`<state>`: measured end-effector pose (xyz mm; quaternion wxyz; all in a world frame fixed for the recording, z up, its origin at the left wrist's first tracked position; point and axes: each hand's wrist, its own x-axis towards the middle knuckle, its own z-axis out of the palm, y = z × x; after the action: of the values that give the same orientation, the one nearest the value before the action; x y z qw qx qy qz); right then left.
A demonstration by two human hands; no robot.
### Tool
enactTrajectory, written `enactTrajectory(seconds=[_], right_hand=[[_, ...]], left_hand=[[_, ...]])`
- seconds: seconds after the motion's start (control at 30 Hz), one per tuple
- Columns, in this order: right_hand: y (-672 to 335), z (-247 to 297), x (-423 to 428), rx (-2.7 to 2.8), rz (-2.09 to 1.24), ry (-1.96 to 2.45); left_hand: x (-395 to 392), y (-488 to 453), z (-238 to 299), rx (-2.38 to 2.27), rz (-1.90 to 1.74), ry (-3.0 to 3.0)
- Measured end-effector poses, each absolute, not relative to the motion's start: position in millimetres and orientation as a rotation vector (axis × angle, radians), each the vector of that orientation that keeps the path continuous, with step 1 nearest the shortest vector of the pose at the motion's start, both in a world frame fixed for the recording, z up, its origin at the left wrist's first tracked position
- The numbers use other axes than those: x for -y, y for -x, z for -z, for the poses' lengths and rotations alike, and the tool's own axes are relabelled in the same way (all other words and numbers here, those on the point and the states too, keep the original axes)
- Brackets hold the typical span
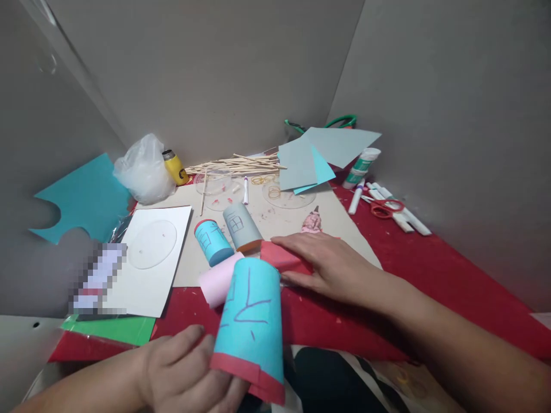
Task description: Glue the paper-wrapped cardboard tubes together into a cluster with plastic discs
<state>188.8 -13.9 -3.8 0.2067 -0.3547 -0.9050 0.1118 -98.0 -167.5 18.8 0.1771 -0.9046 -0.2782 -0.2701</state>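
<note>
Left hand (189, 367) grips a blue tube (253, 315) at its red-banded end; right hand (331, 261) spans red paper (279, 257), grip unclear

The single view looks from the person's head, facing forward and down over both hands. The left hand (185, 367) is very near the camera, at the bottom edge, with the tube (252, 321) it holds looming large. The right hand (322, 261) sits farther off, its forearm (451, 327) entering from the right edge. Beyond the hands, the view takes in the surface (413, 252) at a slant, up to the wall (215, 74) behind. Below the right hand, it catches the person's lap (318, 373).
</note>
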Motion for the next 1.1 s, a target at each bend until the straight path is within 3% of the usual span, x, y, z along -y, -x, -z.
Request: enactTrajectory(seconds=[0.17, 0.53, 0.77, 0.9, 1.1], right_hand=[[-189.8, 7.0, 12.7, 2.525, -0.298, 1.012], [-187.0, 6.9, 16.1, 2.506, -0.254, 0.977], [-189.3, 8.4, 16.3, 2.484, -0.224, 0.906], [-189.9, 6.0, 18.2, 2.472, -0.186, 0.864], [-188.7, 6.5, 19.7, 2.473, -0.184, 0.841]], left_hand=[[135.5, 82.9, -6.4, 0.304, 0.762, 2.583], [131.1, 79.1, 3.7, 0.34, 0.478, 2.683], [129.5, 95.0, -7.6, 0.119, 0.724, 2.672], [117.4, 117.6, -12.3, 0.261, 0.82, 2.574], [92.1, 138.2, 0.4, 0.63, 0.53, 2.54]])
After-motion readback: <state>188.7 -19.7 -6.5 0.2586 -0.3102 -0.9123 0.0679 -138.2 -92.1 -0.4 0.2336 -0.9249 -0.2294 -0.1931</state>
